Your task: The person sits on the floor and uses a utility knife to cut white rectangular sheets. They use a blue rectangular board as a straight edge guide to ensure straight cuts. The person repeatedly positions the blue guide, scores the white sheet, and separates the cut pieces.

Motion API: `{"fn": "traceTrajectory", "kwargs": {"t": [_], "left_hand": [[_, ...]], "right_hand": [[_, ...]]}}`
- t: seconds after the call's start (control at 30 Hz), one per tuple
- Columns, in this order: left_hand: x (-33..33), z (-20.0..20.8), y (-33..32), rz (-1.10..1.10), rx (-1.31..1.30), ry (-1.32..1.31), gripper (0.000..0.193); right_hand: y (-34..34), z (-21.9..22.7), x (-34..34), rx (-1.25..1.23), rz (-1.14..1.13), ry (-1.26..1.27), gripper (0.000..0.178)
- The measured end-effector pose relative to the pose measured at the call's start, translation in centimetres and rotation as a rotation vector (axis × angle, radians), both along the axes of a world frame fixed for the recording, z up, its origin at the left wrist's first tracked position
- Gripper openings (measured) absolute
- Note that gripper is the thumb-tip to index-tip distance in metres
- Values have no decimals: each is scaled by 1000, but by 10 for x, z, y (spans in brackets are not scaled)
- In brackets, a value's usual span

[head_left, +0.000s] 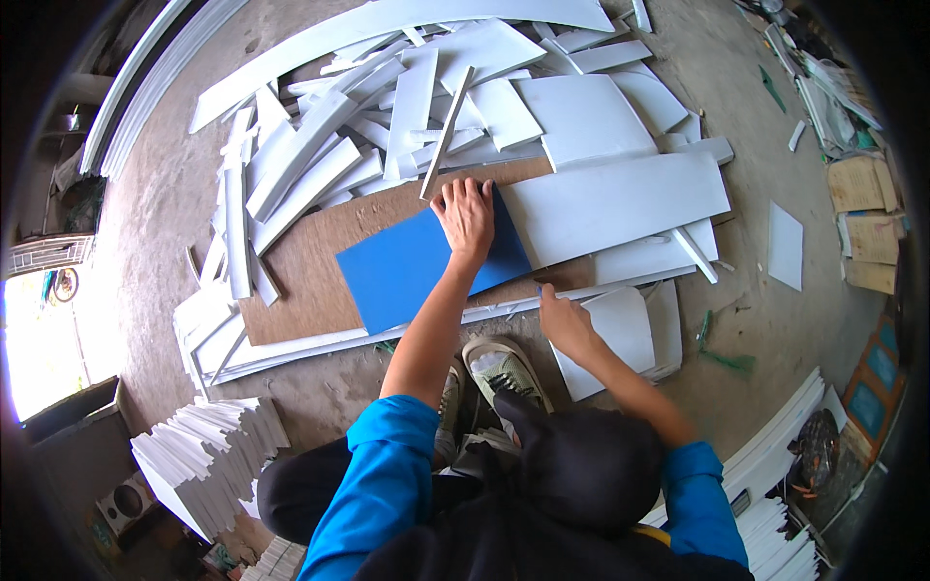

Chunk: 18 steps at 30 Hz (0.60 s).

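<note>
A blue rectangular board point(407, 266) lies on a brown board point(305, 266) on the ground. My left hand point(466, 215) presses flat on the blue board's far right corner, fingers spread. Close to the near right edge of the blue board, my right hand point(564, 320) is closed around a small tool whose tip pokes up near that edge; the tool itself is mostly hidden. A large white panel point(620, 203) lies to the right, touching the blue board.
A heap of white offcut strips and panels point(387, 116) covers the ground beyond. Stacked white pieces point(208, 455) sit at lower left, more stacks point(785, 504) at lower right. My shoes point(499, 373) rest below the boards. Cardboard point(862, 208) lies at right.
</note>
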<state>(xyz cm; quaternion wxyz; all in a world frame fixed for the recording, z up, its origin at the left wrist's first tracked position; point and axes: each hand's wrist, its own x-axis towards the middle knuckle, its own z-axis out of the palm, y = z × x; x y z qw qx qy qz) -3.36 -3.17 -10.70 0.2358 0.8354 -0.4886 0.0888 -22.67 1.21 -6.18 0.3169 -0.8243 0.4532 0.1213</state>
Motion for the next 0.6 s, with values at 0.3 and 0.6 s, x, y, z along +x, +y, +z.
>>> {"fn": "traceTrajectory", "kwargs": {"t": [0.3,0.6], "left_hand": [[8,2,-3,-1,-2,38,27],[5,8,-3,-1,57,147,26]], "right_hand": [[-30,23,17,-294,-4,-83,20],[-88,-3,85,-405,25,-204,23]]}}
